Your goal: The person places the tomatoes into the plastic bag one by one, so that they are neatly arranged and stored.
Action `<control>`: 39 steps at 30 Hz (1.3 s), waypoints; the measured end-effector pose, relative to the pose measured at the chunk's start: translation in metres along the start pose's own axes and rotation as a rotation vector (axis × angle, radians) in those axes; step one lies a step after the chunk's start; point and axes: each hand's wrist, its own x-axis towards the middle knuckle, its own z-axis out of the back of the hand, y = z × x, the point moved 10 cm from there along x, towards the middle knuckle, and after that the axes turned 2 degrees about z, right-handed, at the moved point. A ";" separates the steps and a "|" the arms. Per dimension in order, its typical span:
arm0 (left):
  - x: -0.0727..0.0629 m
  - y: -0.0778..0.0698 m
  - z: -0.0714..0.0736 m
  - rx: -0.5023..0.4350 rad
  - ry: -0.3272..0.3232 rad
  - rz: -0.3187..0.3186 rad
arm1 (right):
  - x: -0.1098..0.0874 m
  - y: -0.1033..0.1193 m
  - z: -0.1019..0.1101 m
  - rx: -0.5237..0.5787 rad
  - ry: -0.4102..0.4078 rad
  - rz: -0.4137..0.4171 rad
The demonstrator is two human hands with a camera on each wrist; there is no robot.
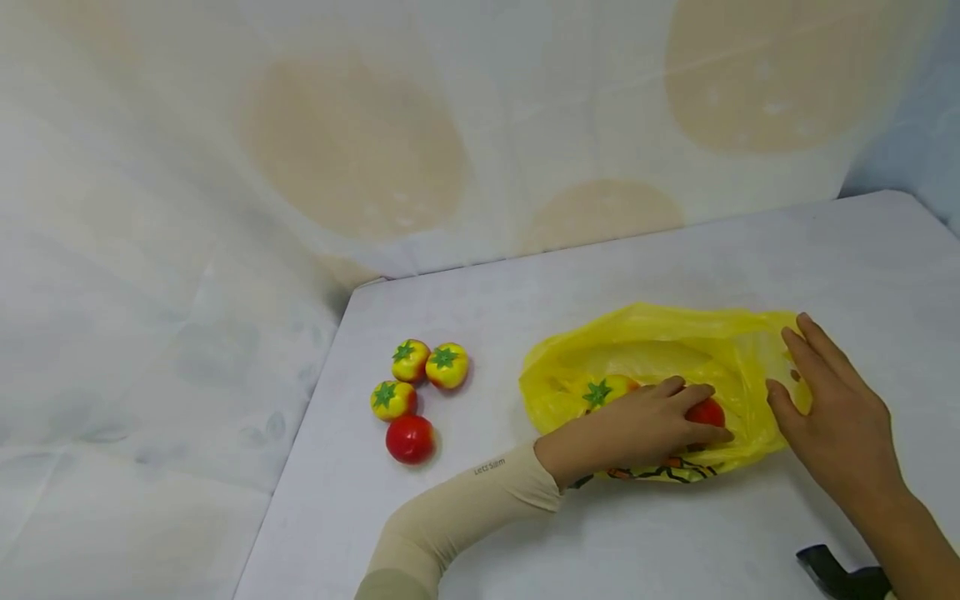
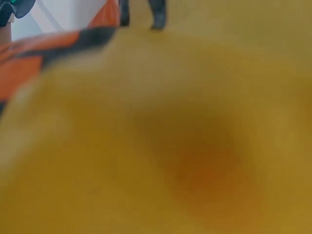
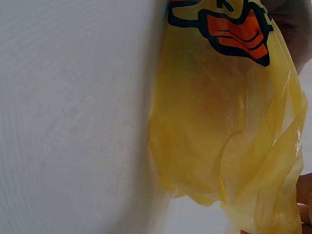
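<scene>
A yellow plastic bag point(image 1: 660, 350) lies on its side, its mouth spread wide. Inside it, my left hand point(image 1: 637, 425) has its fingers round a red toy tomato point(image 1: 707, 412). Beside that hand, another toy tomato point(image 1: 613, 387), yellow with a green star-shaped leaf, is partly hidden. At the bag's right end my right hand point(image 1: 847, 425) holds the rim between thumb and fingers. Yellow plastic point(image 2: 146, 97) fills most of the left wrist view, blurred. The right wrist view shows the bag's printed side point(image 3: 195, 126), with fingers point(image 3: 305, 197) at its edge.
Left of the bag, several toy tomatoes lie grouped on the white table point(image 1: 480, 533): yellow ones point(image 1: 447, 367) and a red one point(image 1: 410, 440). A black curved piece point(image 1: 840, 575) is beside the right forearm. A patterned cloth point(image 1: 487, 125) hangs behind the table.
</scene>
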 end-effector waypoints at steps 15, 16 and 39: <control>-0.021 -0.001 0.026 0.093 -0.358 -0.022 | -0.001 0.004 -0.003 0.014 -0.039 0.047; -0.024 0.000 0.029 0.087 -0.370 -0.010 | -0.002 0.004 -0.004 0.012 -0.038 0.044; -0.090 0.086 0.071 -0.094 -0.652 0.225 | 0.000 0.002 -0.008 0.024 -0.030 0.024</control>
